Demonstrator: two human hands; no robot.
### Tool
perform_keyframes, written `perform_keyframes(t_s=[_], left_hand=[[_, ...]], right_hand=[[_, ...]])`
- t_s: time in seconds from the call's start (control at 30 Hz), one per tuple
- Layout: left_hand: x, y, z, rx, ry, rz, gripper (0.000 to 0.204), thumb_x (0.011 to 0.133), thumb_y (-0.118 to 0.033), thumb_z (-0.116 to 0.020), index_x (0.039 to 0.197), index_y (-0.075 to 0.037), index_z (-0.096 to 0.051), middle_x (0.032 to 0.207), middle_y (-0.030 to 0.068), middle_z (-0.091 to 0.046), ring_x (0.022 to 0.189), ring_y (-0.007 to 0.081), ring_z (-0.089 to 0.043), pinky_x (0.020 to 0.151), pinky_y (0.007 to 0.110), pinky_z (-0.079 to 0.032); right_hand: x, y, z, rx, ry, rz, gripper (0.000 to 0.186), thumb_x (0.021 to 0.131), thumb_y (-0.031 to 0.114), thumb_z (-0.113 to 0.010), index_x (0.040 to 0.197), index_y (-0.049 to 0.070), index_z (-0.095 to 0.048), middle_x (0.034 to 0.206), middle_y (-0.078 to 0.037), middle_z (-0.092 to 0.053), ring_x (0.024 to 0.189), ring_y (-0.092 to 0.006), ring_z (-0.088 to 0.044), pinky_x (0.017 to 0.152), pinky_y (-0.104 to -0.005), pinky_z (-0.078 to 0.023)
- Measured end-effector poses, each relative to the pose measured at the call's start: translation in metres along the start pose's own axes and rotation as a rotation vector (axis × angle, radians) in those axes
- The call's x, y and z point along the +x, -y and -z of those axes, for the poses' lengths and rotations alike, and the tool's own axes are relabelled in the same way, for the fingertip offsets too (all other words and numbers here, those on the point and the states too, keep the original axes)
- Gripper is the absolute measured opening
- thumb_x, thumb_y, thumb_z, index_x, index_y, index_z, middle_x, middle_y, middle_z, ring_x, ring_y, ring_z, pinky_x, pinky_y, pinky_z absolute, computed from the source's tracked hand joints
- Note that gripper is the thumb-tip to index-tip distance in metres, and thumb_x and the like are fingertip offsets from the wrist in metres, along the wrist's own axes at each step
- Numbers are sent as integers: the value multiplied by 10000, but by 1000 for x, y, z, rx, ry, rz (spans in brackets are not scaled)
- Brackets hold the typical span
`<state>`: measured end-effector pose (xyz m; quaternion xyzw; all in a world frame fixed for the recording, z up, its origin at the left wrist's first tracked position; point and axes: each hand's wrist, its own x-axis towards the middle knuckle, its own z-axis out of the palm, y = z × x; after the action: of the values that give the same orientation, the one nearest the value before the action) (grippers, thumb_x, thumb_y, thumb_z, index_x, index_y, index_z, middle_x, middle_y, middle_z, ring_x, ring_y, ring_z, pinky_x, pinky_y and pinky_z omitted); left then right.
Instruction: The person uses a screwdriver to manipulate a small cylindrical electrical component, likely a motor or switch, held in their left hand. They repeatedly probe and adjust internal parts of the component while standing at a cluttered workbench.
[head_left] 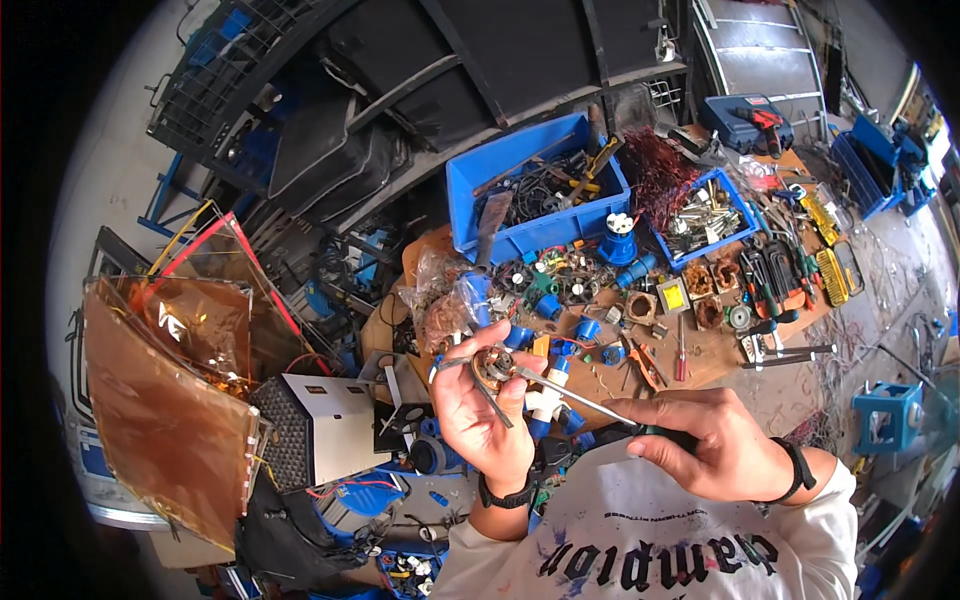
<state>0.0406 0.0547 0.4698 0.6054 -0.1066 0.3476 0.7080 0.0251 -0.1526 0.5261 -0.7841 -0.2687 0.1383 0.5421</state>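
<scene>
Near the middle of the frame, the left hand (478, 415) was closed on a small round part (493, 366), which it held up between thumb and fingers; copper colour showed in the part, and a dark strip (494, 404) hung down from it. To the right, the right hand (705, 440) was clamped around the handle of a screwdriver (575, 396), mostly hidden in the grip, and the metal shaft ran up and leftward to the part, though whether its tip touched could not be told. A black band (797, 470) circled the right wrist, and another crossed the left. Beyond the hands, toward the upper right, a cluttered wooden desk (722, 338) carried a large blue bin (545, 237) of metal bits and tools, a smaller blue tray (712, 253) of metallic pieces, and a tangle of dark red wire (655, 178) between them. A red-handled screwdriver (681, 362) lay right of centre, near orange-handled pliers (647, 367). Brownish translucent sheets (170, 400) stood at the left of the frame, beside a white box (338, 428) with a dark textured side.
</scene>
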Motion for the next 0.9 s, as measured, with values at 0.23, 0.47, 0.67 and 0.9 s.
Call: perform_keyframes(t_s=[0.23,0.47,0.67,0.9], left_hand=[[0,-1,0,67,47,-32,443,854,-121,-663,1190,53,-433,1122,224,-561,743,214,-651,668,308,-540],[-3,0,-3,23,-1,-4,457,857,-123,-660,1210,52,-429,1109,220,-562,733,211,-652,660,305,-536],[-4,0,-1,-3,-18,17,462,862,-117,-648,1236,38,-424,1123,227,-557,735,217,-654,671,321,-548],[-1,-1,-2,-25,-21,-6,452,869,-119,-637,1235,36,-422,1188,260,-536,763,226,-657,691,330,-558]], right_hand=[[-4,-1,-1,189,-23,-7,342,862,103,-645,1183,-7,-597,693,-137,-624,562,-208,-600,544,-328,-479],[-7,-4,-7,784,133,-458,342,926,144,-593,1249,33,-566,654,-27,-585,467,-42,-479,427,-211,-379],[-4,-16,-11,1067,179,-472,326,941,133,-565,1253,39,-560,659,-15,-580,462,-49,-474,409,-194,-361],[-2,-11,-5,336,49,-118,342,883,116,-630,1206,12,-586,694,-103,-631,525,-164,-591,500,-310,-471]])
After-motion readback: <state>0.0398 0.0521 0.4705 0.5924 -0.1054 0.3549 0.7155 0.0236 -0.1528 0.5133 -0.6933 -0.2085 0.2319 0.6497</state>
